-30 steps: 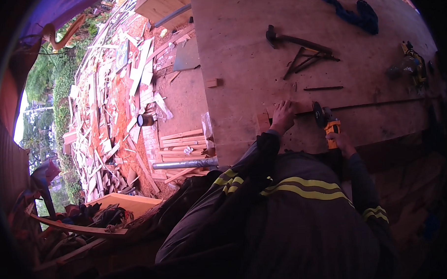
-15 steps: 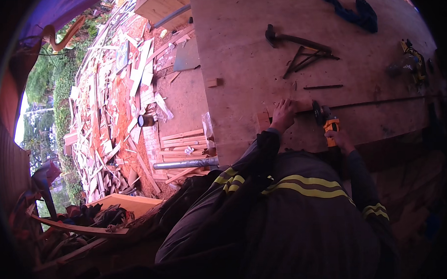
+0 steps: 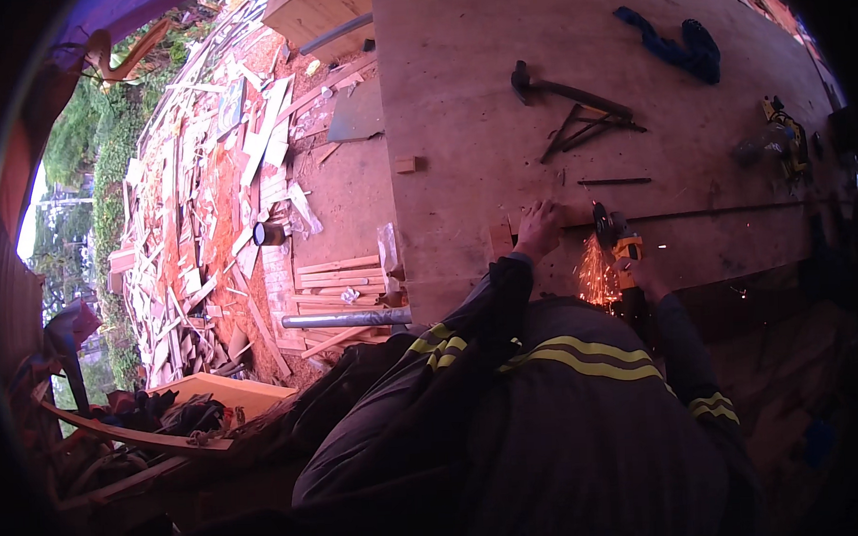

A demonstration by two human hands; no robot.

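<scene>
My right hand (image 3: pixel 645 277) is wrapped round a yellow and black angle grinder (image 3: pixel 629 250) near the table's front edge. Its dark disc (image 3: pixel 604 222) meets a long thin dark bar (image 3: pixel 720 211), and orange sparks (image 3: pixel 596 273) spray down towards my body. To the left of the disc, my left hand (image 3: pixel 538 229) is closed over a small piece of wood (image 3: pixel 574 215) beside the bar; its fingertips are partly hidden. Another wooden block (image 3: pixel 501 239) lies just left of that hand.
On the wooden table (image 3: pixel 461 106) lie a hammer (image 3: pixel 574 93), a dark triangular metal frame (image 3: pixel 585 130), a short rod (image 3: pixel 615 182), a blue cloth (image 3: pixel 677 51) and a yellow tool (image 3: pixel 786 142). Left of the table are scrap boards (image 3: pixel 264 132) and a grey pipe (image 3: pixel 346 319).
Sparks now fly from the grinder's disc, where none showed before. The grinder has tilted slightly and shifted a little. My left hand stays on the wood.
</scene>
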